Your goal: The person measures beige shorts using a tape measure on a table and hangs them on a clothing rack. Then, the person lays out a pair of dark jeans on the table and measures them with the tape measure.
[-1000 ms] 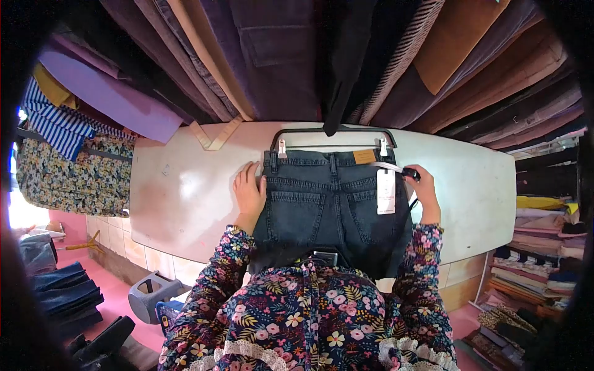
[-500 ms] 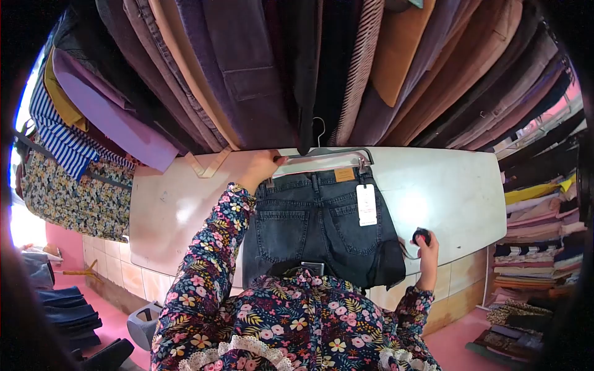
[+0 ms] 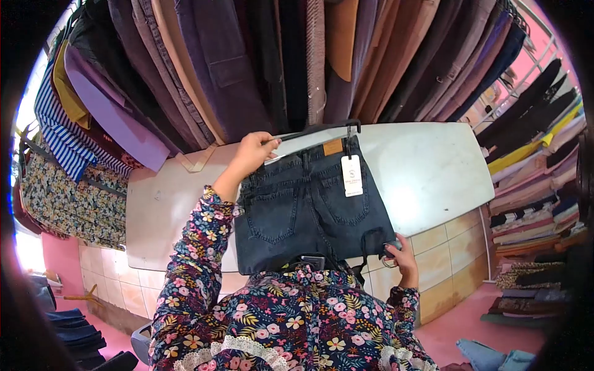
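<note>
Dark grey denim jeans [image 3: 322, 201] with back pockets upward lie in front of me over a white board, their lower part hidden by my body. A white tag [image 3: 352, 176] hangs from the waistband beside a tan patch [image 3: 333, 147]. My left hand [image 3: 252, 154] is closed on the dark clothes hanger [image 3: 309, 132] at the waistband's left end. Low on the right, at the edge of the jeans, my right hand [image 3: 402, 256] pinches a small, dark, rounded object [image 3: 391, 248] whose kind I cannot make out.
Many trousers [image 3: 229, 74] hang in a row above the white board [image 3: 427, 167]. Striped and flowered garments [image 3: 68, 185] hang at left. Folded clothes [image 3: 526, 222] are stacked at right. Blue denim [image 3: 495, 357] lies lower right.
My left hand and the hanger have shifted up and left in view; the hanger has tilted. My right hand has moved down and left to the jeans' edge with the dark object.
</note>
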{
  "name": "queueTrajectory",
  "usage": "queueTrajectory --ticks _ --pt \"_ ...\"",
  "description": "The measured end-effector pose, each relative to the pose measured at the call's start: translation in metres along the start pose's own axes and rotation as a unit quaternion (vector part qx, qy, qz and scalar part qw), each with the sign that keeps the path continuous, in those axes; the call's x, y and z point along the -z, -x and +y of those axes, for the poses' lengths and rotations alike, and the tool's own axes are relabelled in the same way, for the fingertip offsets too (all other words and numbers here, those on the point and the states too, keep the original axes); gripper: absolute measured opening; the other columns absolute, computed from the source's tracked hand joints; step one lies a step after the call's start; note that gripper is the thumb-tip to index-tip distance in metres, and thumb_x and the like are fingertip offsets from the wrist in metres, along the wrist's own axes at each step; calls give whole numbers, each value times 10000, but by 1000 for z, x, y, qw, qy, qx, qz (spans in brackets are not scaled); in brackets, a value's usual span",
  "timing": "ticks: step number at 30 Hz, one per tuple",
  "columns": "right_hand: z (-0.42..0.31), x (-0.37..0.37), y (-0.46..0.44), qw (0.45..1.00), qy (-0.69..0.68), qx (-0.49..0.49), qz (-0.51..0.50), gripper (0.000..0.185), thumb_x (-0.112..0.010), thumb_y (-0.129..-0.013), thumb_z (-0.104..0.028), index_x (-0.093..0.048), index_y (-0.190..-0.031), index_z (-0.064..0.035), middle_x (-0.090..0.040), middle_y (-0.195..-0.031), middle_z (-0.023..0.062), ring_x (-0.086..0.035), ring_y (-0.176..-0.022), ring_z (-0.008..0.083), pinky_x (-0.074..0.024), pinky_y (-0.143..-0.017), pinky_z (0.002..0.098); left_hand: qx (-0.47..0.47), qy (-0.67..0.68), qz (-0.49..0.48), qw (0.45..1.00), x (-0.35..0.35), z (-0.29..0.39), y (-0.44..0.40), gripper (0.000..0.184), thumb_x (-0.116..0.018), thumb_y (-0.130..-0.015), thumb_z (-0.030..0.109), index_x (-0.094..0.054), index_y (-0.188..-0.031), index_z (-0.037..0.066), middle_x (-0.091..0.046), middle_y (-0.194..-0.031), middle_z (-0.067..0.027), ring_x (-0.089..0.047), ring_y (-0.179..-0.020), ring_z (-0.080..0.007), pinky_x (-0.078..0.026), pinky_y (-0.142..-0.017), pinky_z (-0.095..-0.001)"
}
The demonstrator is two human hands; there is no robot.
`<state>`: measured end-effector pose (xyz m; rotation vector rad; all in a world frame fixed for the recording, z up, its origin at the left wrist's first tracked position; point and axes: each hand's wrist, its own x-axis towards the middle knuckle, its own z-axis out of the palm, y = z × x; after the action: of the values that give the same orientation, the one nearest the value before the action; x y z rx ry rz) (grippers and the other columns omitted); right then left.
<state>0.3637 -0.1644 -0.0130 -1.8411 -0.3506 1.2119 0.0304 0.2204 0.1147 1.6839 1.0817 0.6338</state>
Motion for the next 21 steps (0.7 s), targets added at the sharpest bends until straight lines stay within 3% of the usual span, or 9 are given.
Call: queueTrajectory --ticks 2,8,11,13,16,19,20,21 --pt "4 -13 7 998 20 60 -29 559 -690 -818 -141 -419 -1306 -112 -627 -850 60 -611 -533 140 -303 -357 203 3 57 1 998 -3 26 16 244 -636 -898 206 -641 -871 -37 -634 -751 -37 -653 -669 -111 -490 -566 -215" --pt "3 -5 -3 996 -70 35 -51 300 -695 -813 -146 -514 -1030 -43 -625 -789 64 -580 -494 124 -306 -368 182 -15 60 12 998 -2 113 63 168 -583 -931 148 -626 -904 -13 -613 -797 -23 -660 -717 -109 -482 -585 -187" --pt "-15 8 -15 978 -193 63 55 253 -665 -836 -148 -519 -1020 -54 -645 -784 82 -577 -502 130 -389 -378 188 -50 83 17 995 1 143 81 171 -580 -934 160 -621 -896 -2 -609 -788 -18 -657 -703 -103 -464 -562 -182" --pt "-41 50 -31 973 -201 98 51 198 -657 -856 -170 -538 -980 -72 -641 -767 79 -577 -512 133 -423 -405 188 -52 121 36 991 -5 164 86 172 -578 -935 163 -618 -904 -2 -611 -794 -17 -652 -691 -102 -466 -567 -187" --pt "-117 100 -61 940 -231 236 89 192 -646 -883 -220 -526 -934 -78 -637 -779 75 -558 -511 104 -363 -371 177 -74 174 51 981 -10 186 78 176 -585 -935 186 -615 -920 14 -614 -805 -12 -636 -660 -100 -475 -584 -204" --pt "-234 105 -62 896 -210 363 146 242 -648 -883 -207 -542 -1040 -54 -640 -817 67 -559 -523 102 -326 -369 158 -121 250 121 953 -2 196 65 224 -624 -913 264 -621 -900 41 -614 -796 -3 -610 -619 -93 -484 -579 -217" --pt "-269 99 -70 854 -214 440 176 265 -659 -876 -193 -542 -1053 -34 -637 -886 73 -568 -563 103 -379 -414 163 -124 268 165 941 3 198 67 248 -622 -913 273 -628 -924 26 -621 -827 -23 -603 -644 -103 -495 -587 -231" --pt "-306 87 -62 852 -204 449 175 318 -678 -861 -178 -536 -1098 -20 -624 -921 75 -584 -616 119 -437 -482 185 -134 292 214 923 7 198 72 253 -619 -915 270 -631 -944 19 -622 -848 -36 -604 -671 -111 -499 -593 -237"
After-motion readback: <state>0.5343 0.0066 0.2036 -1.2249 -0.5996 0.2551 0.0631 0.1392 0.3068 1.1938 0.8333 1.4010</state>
